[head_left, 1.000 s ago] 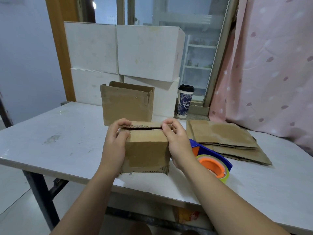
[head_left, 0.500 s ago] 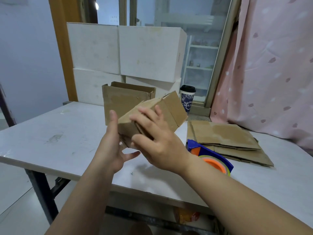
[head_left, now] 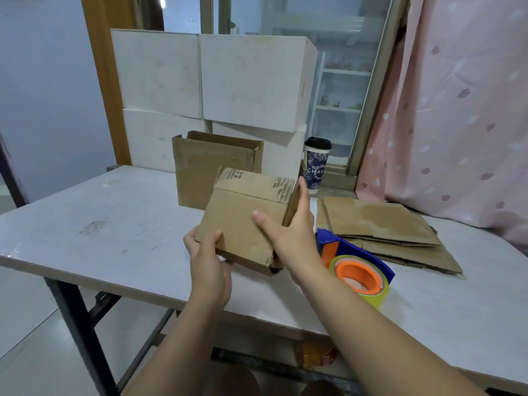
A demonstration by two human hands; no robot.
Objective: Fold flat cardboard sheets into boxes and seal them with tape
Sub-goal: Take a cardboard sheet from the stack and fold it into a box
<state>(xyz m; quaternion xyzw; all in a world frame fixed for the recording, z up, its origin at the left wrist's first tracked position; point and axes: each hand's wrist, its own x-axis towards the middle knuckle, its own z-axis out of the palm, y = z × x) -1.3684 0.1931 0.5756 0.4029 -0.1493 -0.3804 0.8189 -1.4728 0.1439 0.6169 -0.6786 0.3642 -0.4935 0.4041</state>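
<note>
Tilted cardboard box [head_left: 243, 224] over the table [head_left: 114, 224]: left hand [head_left: 208, 255] pinches its near corner, right hand [head_left: 294, 235] clasps its right edge

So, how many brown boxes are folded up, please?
2: a held box gripped by left hand and right hand; an open box standing on the table behind it. Others may be hidden.

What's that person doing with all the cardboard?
A person is making boxes. Both hands hold a small cardboard box tilted over the table. The left hand grips its lower corner and the right hand clasps its right side. A tape dispenser lies on the table beside the right wrist, with no hand on it. Flat cardboard sheets lie in a pile to the right, and an open box stands behind.
</note>
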